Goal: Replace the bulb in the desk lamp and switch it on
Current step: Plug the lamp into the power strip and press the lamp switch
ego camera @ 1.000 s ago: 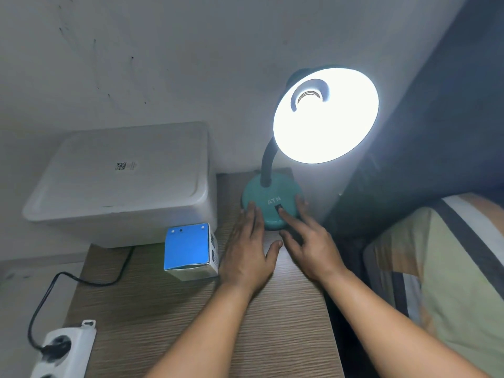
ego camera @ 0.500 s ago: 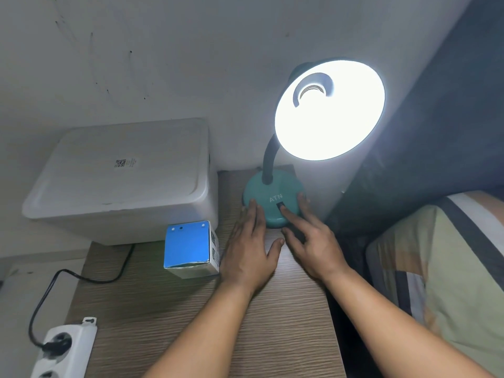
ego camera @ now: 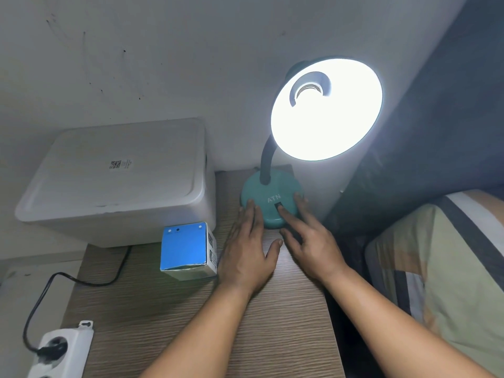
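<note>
Nothing much has moved: both hands stay by the lamp's round teal base [ego camera: 268,199] at the back of the wooden table [ego camera: 169,317]. Left hand [ego camera: 249,248] lies flat, fingers straight, tips touching the base's left edge. Right hand [ego camera: 311,241] spreads its fingers over the base, one fingertip on the black switch [ego camera: 278,205]. Its shade [ego camera: 327,109] glows bright above them.

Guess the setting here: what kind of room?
Probably a bedroom, at a bedside table. A striped pillow lies right beside the narrow wood-grain table, which carries a lit teal desk lamp against the wall, with a white storage box next to it.
</note>
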